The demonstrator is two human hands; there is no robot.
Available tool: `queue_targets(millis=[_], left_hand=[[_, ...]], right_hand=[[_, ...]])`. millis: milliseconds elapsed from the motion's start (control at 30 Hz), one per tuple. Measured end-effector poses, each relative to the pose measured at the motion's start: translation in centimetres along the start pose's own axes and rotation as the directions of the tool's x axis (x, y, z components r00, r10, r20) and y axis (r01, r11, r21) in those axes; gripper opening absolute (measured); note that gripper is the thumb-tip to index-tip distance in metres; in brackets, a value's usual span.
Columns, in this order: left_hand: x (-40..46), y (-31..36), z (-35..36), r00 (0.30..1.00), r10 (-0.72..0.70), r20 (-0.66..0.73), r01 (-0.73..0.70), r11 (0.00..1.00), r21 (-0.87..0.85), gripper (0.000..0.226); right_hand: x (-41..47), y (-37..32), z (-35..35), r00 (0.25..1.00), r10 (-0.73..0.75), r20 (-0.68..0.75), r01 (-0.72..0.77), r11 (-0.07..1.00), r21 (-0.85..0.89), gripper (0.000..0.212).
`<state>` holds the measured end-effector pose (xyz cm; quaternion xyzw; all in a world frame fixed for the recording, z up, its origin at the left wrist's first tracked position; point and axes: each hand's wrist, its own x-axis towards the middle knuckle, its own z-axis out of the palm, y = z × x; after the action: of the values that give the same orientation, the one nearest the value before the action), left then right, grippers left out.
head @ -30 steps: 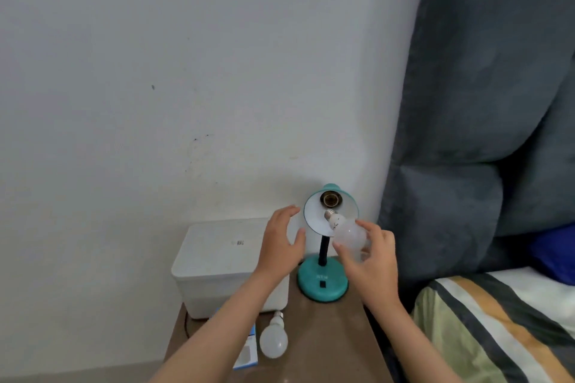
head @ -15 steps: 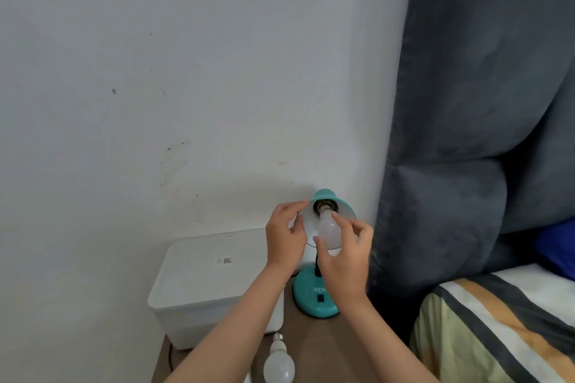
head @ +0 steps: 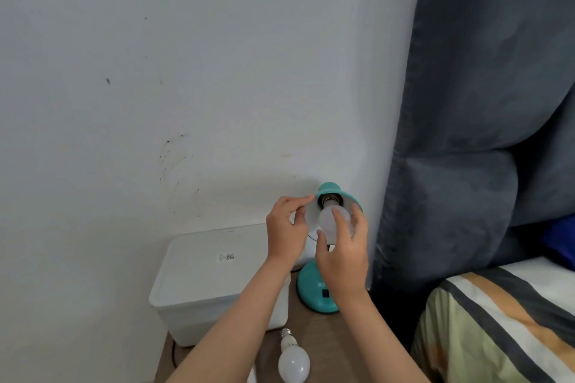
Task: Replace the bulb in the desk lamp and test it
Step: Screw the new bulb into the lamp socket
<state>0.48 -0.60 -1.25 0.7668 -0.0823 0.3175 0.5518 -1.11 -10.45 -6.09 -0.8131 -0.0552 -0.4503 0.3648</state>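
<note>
The bulb (head: 330, 222) sits at the lamp (head: 320, 292) socket, right hand (head: 342, 253) fingers wrapped around it, left hand (head: 287, 235) pinching the shade (head: 326, 188) (another bulb (head: 294, 362) lies below both hands), so tightening and testing are left.

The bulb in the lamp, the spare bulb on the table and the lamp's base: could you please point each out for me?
bulb in the lamp (head: 327, 220), head view, on its frosted globe.
spare bulb (head: 293, 363), head view, on its round globe.
lamp's base (head: 311, 293), head view, on its teal top surface.
</note>
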Motion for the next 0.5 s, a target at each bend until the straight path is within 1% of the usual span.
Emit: queue_targets(millis=[67, 167, 300, 433, 500], left_hand=[[0.0, -0.1, -0.1, 1.000, 0.006, 0.002, -0.006, 1.000, 0.005, 0.038], [-0.1, 0.0, -0.1, 1.000, 0.000, 0.001, 0.000, 1.000, 0.003, 0.036], [0.0, 0.1, -0.1, 1.000, -0.002, 0.001, 0.002, 1.000, 0.006, 0.036], [-0.1, 0.1, -0.1, 1.000, 0.003, 0.001, -0.003, 1.000, 0.012, 0.036], [-0.1, 0.1, -0.1, 1.000, -0.001, 0.004, 0.000, 1.000, 0.013, 0.036]], right_hand=[[-0.2, 0.0, -0.1, 1.000, 0.014, 0.009, -0.014, 1.000, -0.005, 0.044], [0.1, -0.2, -0.3, 0.997, 0.076, 0.011, -0.076, 0.997, 0.016, 0.046], [0.4, -0.8, -0.3, 0.995, 0.094, 0.020, -0.095, 0.995, 0.008, 0.046], [1.0, -0.9, -0.6, 0.969, 0.245, 0.006, -0.245, 0.968, 0.062, 0.048], [1.1, -1.0, -0.7, 0.973, 0.229, 0.018, -0.230, 0.971, 0.068, 0.048]])
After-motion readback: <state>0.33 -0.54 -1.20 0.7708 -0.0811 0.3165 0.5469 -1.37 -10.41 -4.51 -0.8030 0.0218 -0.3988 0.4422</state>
